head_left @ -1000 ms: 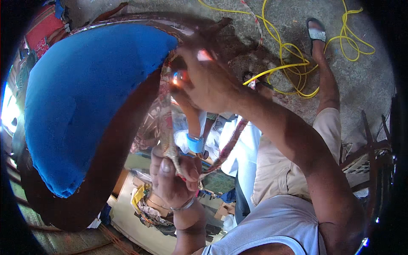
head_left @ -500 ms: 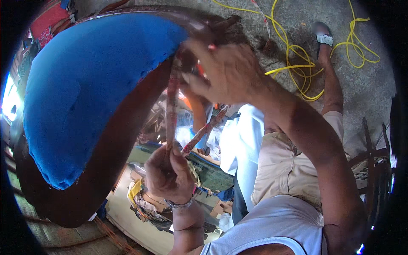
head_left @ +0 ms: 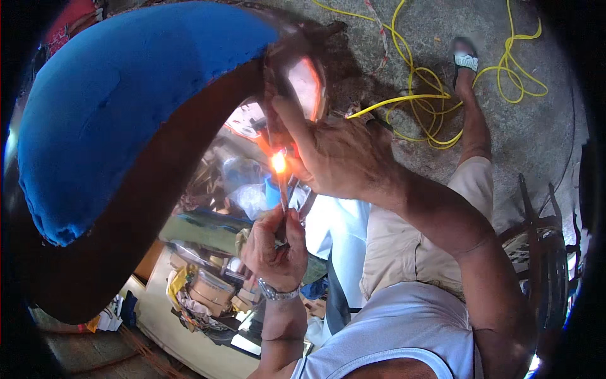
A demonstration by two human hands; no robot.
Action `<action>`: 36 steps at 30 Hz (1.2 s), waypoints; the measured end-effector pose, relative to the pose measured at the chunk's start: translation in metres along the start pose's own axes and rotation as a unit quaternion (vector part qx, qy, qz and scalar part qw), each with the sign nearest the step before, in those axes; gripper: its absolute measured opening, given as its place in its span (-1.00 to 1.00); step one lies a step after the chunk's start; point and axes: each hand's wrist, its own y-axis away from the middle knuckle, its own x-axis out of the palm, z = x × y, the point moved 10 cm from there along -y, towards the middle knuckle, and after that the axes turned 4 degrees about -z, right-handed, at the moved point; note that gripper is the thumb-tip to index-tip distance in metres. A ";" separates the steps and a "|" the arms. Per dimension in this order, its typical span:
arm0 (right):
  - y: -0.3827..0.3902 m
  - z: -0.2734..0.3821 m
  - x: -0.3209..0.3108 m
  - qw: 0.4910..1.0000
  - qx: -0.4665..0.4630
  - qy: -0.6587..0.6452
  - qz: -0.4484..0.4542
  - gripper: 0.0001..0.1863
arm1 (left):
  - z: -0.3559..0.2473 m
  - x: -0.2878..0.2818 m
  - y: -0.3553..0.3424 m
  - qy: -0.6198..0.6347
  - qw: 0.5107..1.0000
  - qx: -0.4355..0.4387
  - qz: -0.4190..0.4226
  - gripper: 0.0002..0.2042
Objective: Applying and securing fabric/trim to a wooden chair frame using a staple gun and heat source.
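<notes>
A thin reddish strip (head_left: 283,192) is pinched between the thumb and fingers of my left hand (head_left: 274,249), which wears a metal band at the wrist. The strip rises toward a bright flame (head_left: 278,161) and toward the edge of a large curved blue padded piece (head_left: 139,95) with a dark brown border (head_left: 151,177). My right hand (head_left: 344,158) is closed beside the flame, its index finger pointing up along the strip. What sits in its grip is hidden by the fingers and the glare.
Yellow hose (head_left: 435,101) lies in loops on the concrete floor (head_left: 353,38), near my sandalled foot (head_left: 465,60). Below my left hand, a pale surface (head_left: 196,341) bears cardboard and crumpled wrappings (head_left: 208,287). Dark metal bars (head_left: 536,240) stand at the right.
A flame now burns on or near the strip. My right hand has come down beside it, and my left hand has shifted slightly right. The blue padded piece sits further up and left in view.
</notes>
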 end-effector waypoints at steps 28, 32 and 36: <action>-0.074 -0.107 -0.017 0.980 0.170 0.103 -0.016 -0.31 | 0.020 -0.052 0.006 0.243 0.960 -0.105 -0.096 -0.70; -0.094 -0.078 -0.025 0.989 0.076 0.127 -0.024 -0.46 | 0.003 -0.062 -0.007 0.200 0.972 -0.067 -0.106 -0.66; -0.099 -0.068 -0.024 0.983 0.005 0.179 -0.031 -0.59 | -0.009 -0.065 -0.018 0.190 0.975 -0.040 -0.107 -0.68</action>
